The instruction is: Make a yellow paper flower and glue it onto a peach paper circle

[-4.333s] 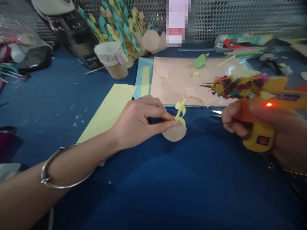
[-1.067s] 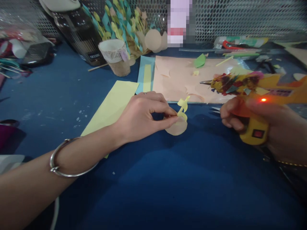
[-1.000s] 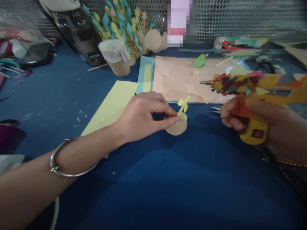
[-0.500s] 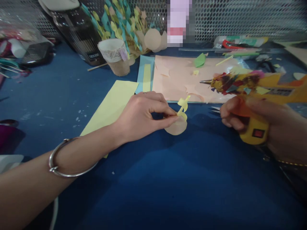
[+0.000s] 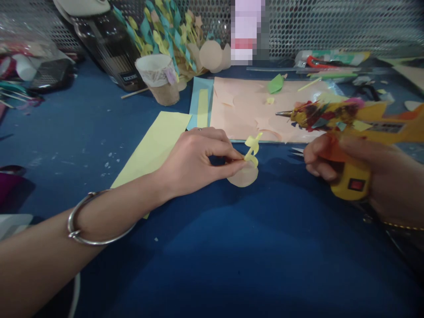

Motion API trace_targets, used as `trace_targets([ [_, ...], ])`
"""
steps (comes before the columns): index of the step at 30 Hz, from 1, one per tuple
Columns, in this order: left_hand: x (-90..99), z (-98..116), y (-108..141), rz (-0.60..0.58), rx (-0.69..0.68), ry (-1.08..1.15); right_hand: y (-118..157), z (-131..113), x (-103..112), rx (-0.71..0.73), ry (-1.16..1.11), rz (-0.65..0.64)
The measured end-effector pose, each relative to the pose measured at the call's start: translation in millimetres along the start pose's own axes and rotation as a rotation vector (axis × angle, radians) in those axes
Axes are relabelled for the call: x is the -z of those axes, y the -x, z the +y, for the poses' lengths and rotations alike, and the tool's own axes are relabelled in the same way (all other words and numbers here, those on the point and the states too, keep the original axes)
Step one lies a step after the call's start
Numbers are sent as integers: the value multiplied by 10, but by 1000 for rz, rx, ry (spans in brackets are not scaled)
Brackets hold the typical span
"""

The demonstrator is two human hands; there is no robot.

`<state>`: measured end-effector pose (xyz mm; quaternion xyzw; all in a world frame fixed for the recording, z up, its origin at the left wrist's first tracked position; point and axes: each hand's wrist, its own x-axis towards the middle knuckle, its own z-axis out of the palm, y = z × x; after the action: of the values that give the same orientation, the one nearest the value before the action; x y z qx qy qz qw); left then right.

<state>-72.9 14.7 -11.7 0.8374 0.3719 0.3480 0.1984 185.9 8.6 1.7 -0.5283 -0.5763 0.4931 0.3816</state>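
My left hand [image 5: 198, 164] pinches a curled yellow paper strip [image 5: 252, 149] between thumb and fingers. The strip's lower end rests on a round peach paper disc [image 5: 243, 176] lying on the blue table [image 5: 212, 269]. My right hand [image 5: 361, 170] is closed around the grip of a yellow hot glue gun [image 5: 331, 115], whose barrel is crusted with coloured scraps. Its metal nozzle points left, above the peach sheet and away from the disc. Small metal blade tips [image 5: 297, 152] stick out below my right fingers; their handle is hidden.
A peach paper sheet [image 5: 245, 106] with cut-out marks, a pale yellow sheet [image 5: 152, 150] and a blue paper strip [image 5: 198, 101] lie ahead. Behind stand a paper cup [image 5: 159, 79], a dark bottle [image 5: 109, 44] and paper-decorated sticks [image 5: 162, 35] against a perforated metal wall [image 5: 331, 26].
Both hands have held nearly still for the last second. Since the oldest frame, the whole scene has shifted slightly in view, and the glue gun's red light no longer shows.
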Motion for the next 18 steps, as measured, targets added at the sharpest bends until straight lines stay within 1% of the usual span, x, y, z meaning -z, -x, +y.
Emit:
trace_targets([
  [18, 6, -2, -2, -7, -2, 2, 4, 1, -1, -35, -32, 19],
])
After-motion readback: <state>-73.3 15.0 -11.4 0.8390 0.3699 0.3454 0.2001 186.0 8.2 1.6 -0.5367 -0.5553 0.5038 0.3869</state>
